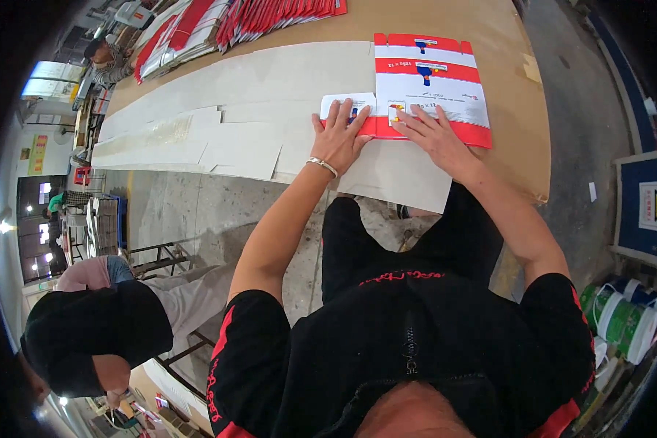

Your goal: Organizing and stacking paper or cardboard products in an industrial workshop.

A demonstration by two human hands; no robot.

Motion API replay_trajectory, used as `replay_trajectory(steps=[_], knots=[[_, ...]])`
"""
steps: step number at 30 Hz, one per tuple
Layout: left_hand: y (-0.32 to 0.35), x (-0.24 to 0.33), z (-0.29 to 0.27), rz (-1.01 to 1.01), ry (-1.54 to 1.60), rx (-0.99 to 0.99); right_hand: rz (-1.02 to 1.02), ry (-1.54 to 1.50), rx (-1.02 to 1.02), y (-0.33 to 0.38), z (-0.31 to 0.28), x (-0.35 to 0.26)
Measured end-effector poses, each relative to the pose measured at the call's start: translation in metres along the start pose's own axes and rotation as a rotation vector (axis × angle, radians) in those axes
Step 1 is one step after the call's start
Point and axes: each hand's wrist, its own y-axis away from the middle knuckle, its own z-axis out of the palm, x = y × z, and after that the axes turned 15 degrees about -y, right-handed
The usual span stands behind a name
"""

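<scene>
A flat red and white printed carton (407, 87) with blue pictures lies near the right end of the work table. My left hand (337, 143), with a bracelet at its wrist, presses flat on the small white flap (328, 104) at the carton's left side, fingers spread. On the carton's lower printed panel rests my right hand (445, 147), fingers stretched out and slightly apart. Neither hand grips anything. Under the carton and running far to the left are long plain grey-white cardboard sheets (270, 91), some with slits and cut edges.
Bundles of folded red and white cartons (277, 20) lie at the table's far side. The brown table top (522, 124) ends to my right. A person in black (98, 328) is at my left; another person (109, 62) is at the far left. Buckets (620, 317) stand at right.
</scene>
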Motion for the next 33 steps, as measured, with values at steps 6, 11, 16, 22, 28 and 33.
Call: replay_trajectory(steps=[6, 11, 16, 22, 28, 33], knots=[[0.0, 0.001, 0.0, -0.013, 0.005, -0.021, -0.034, -0.054, -0.001, 0.001, 0.004, 0.005], [-0.001, 0.005, -0.001, -0.066, 0.0, -0.042, 0.002, -0.083, 0.016, 0.0, 0.008, 0.006], [0.002, 0.009, -0.003, -0.109, -0.019, -0.058, 0.021, -0.085, -0.009, -0.001, 0.008, 0.002], [0.0, 0.011, -0.007, -0.114, -0.019, -0.15, 0.014, -0.113, -0.029, 0.003, 0.009, 0.004], [-0.01, 0.0, 0.007, -0.194, 0.26, -0.241, -0.024, -0.161, -0.047, 0.0, 0.007, 0.009], [-0.058, 0.003, 0.011, -0.286, 0.271, -0.167, -0.02, -0.152, -0.063, -0.005, -0.003, 0.014]])
